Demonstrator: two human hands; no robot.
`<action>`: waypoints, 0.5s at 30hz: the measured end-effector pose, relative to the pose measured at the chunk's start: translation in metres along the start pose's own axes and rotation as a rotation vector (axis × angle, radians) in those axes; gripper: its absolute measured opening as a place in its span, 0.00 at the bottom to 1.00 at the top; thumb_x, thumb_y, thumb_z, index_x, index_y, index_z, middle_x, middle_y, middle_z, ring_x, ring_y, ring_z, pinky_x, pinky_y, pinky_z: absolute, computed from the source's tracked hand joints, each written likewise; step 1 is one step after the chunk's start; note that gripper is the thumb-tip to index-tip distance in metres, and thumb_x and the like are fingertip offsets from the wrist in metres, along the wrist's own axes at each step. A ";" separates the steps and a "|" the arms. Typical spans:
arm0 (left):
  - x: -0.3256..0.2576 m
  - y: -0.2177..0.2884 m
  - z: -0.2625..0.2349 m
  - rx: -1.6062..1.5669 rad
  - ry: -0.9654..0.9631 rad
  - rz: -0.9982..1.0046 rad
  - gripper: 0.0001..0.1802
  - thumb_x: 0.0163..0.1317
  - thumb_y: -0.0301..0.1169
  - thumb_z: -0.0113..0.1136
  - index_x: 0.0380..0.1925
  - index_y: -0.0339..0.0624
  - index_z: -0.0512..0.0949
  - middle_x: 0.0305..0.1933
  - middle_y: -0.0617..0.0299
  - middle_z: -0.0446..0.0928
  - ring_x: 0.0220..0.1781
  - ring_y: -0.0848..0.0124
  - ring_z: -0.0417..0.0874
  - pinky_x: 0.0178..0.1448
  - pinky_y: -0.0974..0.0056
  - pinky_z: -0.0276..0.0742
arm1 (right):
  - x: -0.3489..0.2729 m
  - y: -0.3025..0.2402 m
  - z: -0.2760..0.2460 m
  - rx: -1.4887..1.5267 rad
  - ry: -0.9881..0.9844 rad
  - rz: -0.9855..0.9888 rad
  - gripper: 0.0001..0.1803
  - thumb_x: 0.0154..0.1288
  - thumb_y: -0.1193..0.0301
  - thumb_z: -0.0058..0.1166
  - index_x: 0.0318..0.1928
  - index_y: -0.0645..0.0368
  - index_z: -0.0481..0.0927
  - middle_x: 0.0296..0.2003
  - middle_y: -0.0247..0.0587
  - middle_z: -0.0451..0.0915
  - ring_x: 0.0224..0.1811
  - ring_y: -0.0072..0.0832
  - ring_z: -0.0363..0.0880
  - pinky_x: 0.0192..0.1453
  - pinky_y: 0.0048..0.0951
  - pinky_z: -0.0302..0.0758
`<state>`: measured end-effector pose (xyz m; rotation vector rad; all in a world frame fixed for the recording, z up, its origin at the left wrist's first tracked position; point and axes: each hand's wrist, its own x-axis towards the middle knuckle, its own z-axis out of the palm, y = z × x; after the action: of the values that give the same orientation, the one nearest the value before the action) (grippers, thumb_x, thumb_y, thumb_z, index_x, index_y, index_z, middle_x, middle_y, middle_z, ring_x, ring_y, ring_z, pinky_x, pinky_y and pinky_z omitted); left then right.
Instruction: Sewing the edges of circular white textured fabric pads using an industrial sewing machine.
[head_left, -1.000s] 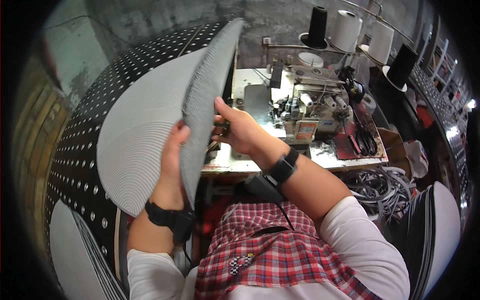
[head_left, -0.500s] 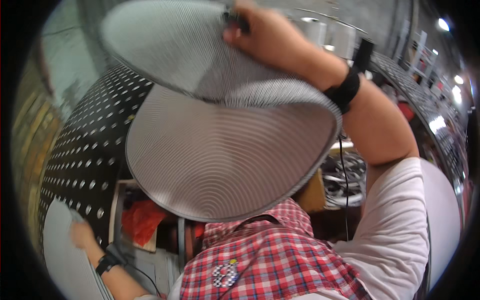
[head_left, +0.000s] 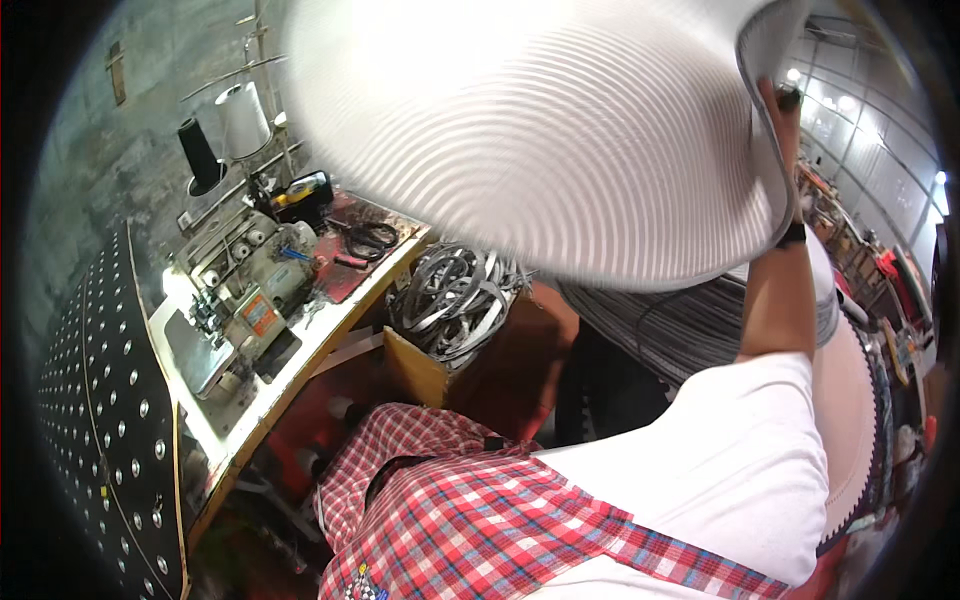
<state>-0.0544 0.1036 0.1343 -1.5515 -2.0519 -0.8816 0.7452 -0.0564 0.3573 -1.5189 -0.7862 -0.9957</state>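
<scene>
A big round white ribbed disc (head_left: 540, 130) with a grey edge fills the top of the view, raised high and blurred. My right hand (head_left: 775, 115) is up at the disc's right rim and grips it there; the fingers are mostly hidden behind the edge. A dark band sits on that wrist. My left hand is out of view. Below, I see my white sleeve and a red plaid apron (head_left: 470, 510).
A sewing machine (head_left: 245, 300) stands on a worktable (head_left: 300, 360) at left, with black and white thread cones (head_left: 243, 118) behind it and scissors (head_left: 372, 238) nearby. A cardboard box (head_left: 420, 370) holds several grey straps. Black dotted fabric (head_left: 100, 400) hangs at far left.
The disc has gone from in front of me to overhead on the right, carried by my right hand. My left hand let go and left the view. The view has swung right.
</scene>
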 end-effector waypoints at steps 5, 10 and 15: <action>-0.014 0.082 0.034 -0.260 -0.178 0.271 0.20 0.60 0.43 0.42 0.42 0.40 0.74 0.39 0.50 0.76 0.37 0.55 0.78 0.38 0.54 0.75 | -0.062 0.082 -0.051 -0.427 0.124 0.272 0.22 0.58 0.59 0.51 0.44 0.66 0.70 0.33 0.48 0.77 0.34 0.36 0.75 0.40 0.34 0.69; -0.030 0.138 0.051 -0.407 -0.294 0.433 0.19 0.60 0.41 0.41 0.41 0.39 0.75 0.38 0.50 0.76 0.35 0.55 0.78 0.37 0.55 0.75 | -0.076 0.133 -0.055 -0.939 -0.354 0.479 0.26 0.55 0.63 0.50 0.50 0.69 0.65 0.46 0.62 0.71 0.50 0.51 0.70 0.53 0.42 0.67; -0.029 0.149 0.063 -0.437 -0.315 0.470 0.19 0.60 0.39 0.41 0.40 0.39 0.75 0.37 0.50 0.76 0.34 0.56 0.78 0.36 0.56 0.75 | -0.073 0.116 -0.045 -0.931 -0.286 0.513 0.25 0.57 0.62 0.48 0.49 0.69 0.66 0.45 0.62 0.71 0.49 0.52 0.70 0.53 0.42 0.67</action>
<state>0.0992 0.1543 0.1048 -2.4139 -1.6197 -0.9839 0.8087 -0.1188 0.2436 -2.5365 -0.0420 -0.7773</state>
